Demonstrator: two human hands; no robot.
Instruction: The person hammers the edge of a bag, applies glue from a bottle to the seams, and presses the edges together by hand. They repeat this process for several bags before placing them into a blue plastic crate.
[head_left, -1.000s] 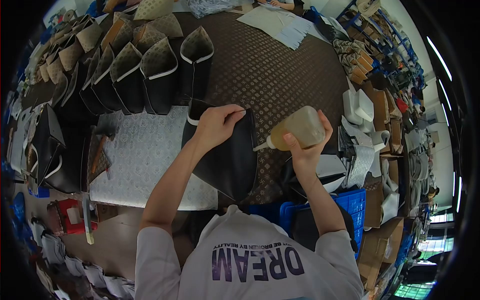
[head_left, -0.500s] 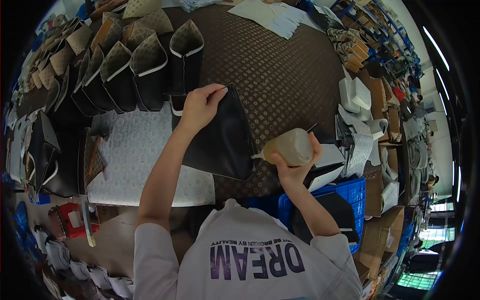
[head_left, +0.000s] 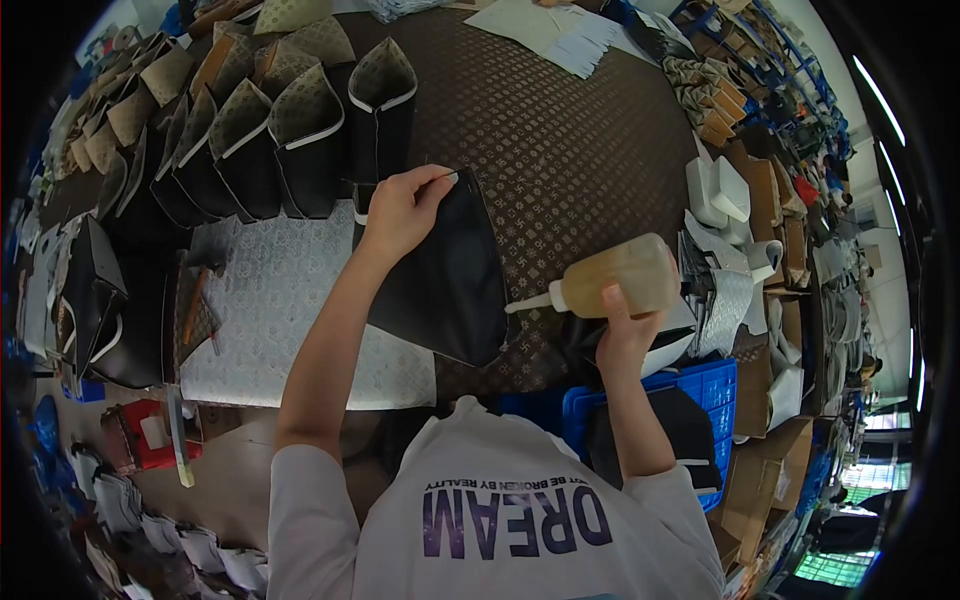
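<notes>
My left hand (head_left: 405, 212) pinches the upper corner of a black leather-like panel (head_left: 445, 275), fingertips closed at its far edge. Wrapped by my right hand (head_left: 632, 335) is a translucent squeeze bottle (head_left: 625, 275) with yellowish liquid inside. The bottle lies tilted on its side, its narrow white nozzle pointing left, and the tip is right at the panel's right edge. Part of the panel rests over a pale patterned sheet (head_left: 270, 310) on the table.
Black bag bodies (head_left: 305, 165) with patterned linings stand in rows at the back left. A brown patterned cloth (head_left: 560, 130) covers the table. At right are white pieces (head_left: 718, 190), a blue crate (head_left: 715, 385) and cardboard boxes (head_left: 765, 490). A wooden-handled hammer (head_left: 195, 305) lies at left.
My right hand has moved right and tipped the bottle, so more of its nozzle shows along the panel's edge. My left hand stays on the panel's corner.
</notes>
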